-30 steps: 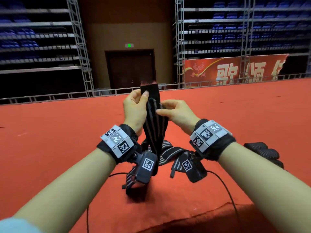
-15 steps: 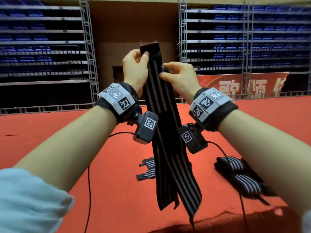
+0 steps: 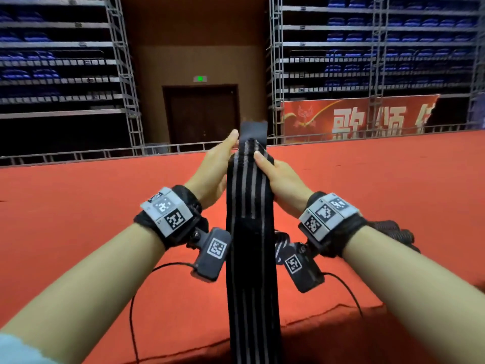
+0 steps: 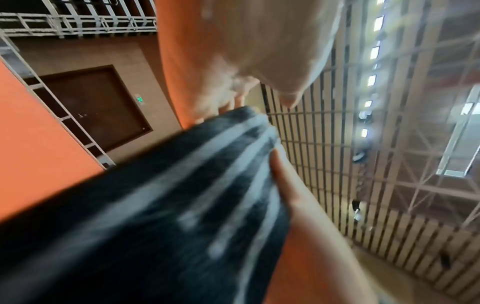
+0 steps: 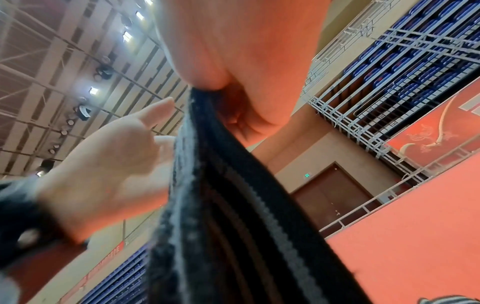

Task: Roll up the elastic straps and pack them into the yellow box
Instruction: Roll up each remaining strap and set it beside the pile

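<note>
Since the frame half a second earlier, both hands have come down from in front of the bleachers to just above the far edge of the red carpet, and the strap's lower end now runs out of the head view at 6 o'clock.

Item: elastic strap, black with pale lengthwise stripes. Held upright at the centre of the head view, unrolled, its plain black top end sticking up past the fingers toward 12 o'clock.

Item: left hand. At 9 o'clock of the strap's top, thumb laid against the strap's left edge, fingers behind it; the right wrist view shows the palm beside the strap with the fingers fairly straight, so whether it truly grips is hard to say.

Item: right hand. At 3 o'clock of the strap, thumb pressed on the striped face and fingers curled behind, pinching the strap.

Item: rolled straps, dark and ribbed. On the red carpet at 3 o'clock, partly hidden behind the right wrist.

Item: loose striped strap. On the carpet just right of the held strap, mostly hidden.

Item: wrist cameras with cables, one under each wrist.

Item: dark door at 12 o'clock; red banner at 2 o'clock.
</note>
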Available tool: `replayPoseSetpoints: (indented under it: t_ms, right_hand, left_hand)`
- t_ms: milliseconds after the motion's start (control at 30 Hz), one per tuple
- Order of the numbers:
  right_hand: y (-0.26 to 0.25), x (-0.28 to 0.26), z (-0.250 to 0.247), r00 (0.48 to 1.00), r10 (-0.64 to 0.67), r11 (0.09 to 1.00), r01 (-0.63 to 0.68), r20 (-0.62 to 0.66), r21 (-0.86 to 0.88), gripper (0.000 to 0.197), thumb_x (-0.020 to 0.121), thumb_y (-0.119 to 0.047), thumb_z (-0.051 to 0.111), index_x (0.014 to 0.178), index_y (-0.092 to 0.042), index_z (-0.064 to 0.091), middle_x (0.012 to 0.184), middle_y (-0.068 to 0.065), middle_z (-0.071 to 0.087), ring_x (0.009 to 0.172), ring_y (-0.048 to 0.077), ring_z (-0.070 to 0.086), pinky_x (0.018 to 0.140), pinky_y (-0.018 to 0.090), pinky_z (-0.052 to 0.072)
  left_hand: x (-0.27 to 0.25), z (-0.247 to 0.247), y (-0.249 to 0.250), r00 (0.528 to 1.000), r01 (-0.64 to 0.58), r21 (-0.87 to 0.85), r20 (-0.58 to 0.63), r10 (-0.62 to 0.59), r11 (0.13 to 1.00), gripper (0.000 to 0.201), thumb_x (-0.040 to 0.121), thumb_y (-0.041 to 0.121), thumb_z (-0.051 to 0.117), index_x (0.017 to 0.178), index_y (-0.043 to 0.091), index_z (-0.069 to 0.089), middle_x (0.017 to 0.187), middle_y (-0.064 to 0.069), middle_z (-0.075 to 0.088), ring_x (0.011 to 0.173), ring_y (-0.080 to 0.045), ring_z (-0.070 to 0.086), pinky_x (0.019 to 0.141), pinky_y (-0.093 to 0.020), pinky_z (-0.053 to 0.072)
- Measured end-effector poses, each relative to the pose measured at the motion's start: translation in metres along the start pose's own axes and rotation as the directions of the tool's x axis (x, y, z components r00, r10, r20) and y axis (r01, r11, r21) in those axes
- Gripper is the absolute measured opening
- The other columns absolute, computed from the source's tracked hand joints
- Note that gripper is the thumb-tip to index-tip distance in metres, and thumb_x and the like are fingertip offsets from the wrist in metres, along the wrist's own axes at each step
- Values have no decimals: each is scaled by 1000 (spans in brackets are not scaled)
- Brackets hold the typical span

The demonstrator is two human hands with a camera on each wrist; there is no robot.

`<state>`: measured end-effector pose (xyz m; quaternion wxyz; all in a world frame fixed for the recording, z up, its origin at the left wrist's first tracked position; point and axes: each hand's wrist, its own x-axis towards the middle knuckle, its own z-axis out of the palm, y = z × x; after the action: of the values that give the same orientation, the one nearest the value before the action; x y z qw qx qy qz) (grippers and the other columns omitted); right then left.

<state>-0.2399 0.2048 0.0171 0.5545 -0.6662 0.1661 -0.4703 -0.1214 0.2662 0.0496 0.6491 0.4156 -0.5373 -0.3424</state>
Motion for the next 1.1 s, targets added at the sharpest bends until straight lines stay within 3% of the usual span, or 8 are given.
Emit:
replayPoseSetpoints:
  t_ms: [200, 400, 533, 667, 867, 967, 1033, 1100]
  right_hand:
    - [23, 3, -5, 997, 34, 998, -31, 72, -48, 27, 103, -31, 42, 103, -21, 67, 101, 2, 73, 93, 13, 70, 84, 24, 54]
    - [37, 6, -20, 978, 68, 966, -16, 197, -256, 27, 96, -17, 56, 123, -15, 59, 109, 6, 70, 95, 14, 69, 76, 24, 53]
    - [68, 0, -43, 979, 137, 950, -87, 153, -299, 12, 98, -14, 53, 106, -16, 63, 78, -7, 69, 67, 11, 64, 52, 22, 48]
    - [119, -3, -50, 978, 197, 950, -172, 73, -260, 14, 98, -18, 54, 106, -14, 65, 94, 12, 71, 80, 24, 66, 66, 36, 54]
    - [196, -12, -48, 924, 381, 907, -365, 37, -212, 16, 100, -13, 50, 112, -9, 59, 77, -1, 65, 50, 2, 61, 43, 17, 43]
    - [236, -22, -46, 889, 457, 876, -451, -1, -170, 18, 100, -12, 47, 110, -11, 62, 90, 6, 69, 66, 8, 69, 56, 23, 54]
    - [262, -27, -47, 873, 486, 861, -486, -43, -151, 18, 99, -13, 49, 105, -16, 66, 106, 17, 71, 94, 29, 70, 86, 46, 56]
    - [275, -30, -48, 859, 508, 856, -512, -64, -70, 19, 98, -11, 51, 107, -13, 68, 113, 21, 68, 106, 41, 63, 96, 56, 45]
  left_hand:
    - [-6, 0, -62, 993, 8, 60, -118, -1, 998, 36, 104, 26, 38, 128, 2, 48, 126, -18, 61, 117, -28, 60, 102, -42, 46]
    - [5, 3, -87, 985, 63, 195, -170, -30, 979, 23, 104, 33, 34, 103, 15, 49, 103, -6, 62, 95, -18, 63, 84, -35, 52]
    - [6, -8, -113, 988, 52, 271, -154, -11, 961, 22, 102, 35, 41, 93, 15, 46, 92, -4, 58, 83, -15, 58, 80, -39, 50]
    - [-2, -24, -160, 990, 138, 334, -71, -121, 932, 28, 102, 33, 44, 103, 8, 58, 97, -10, 66, 84, -19, 62, 76, -38, 51]
    - [-21, -45, -248, 965, 255, 298, -135, -224, 920, 25, 101, 22, 47, 106, 5, 65, 105, -15, 71, 95, -26, 69, 85, -39, 55]
    - [-29, -51, -285, 928, 364, 260, -184, -324, 894, 22, 101, 13, 46, 106, 3, 65, 103, -9, 70, 84, -9, 68, 79, -25, 51]
    - [-33, -54, -305, 903, 419, 223, -204, -378, 880, 21, 100, 13, 47, 107, 5, 66, 101, -8, 71, 89, -16, 68, 79, -26, 52]
    - [-35, -54, -313, 881, 457, 145, -211, -424, 878, 21, 100, 13, 48, 108, 5, 66, 105, -12, 71, 98, -27, 68, 86, -33, 54]
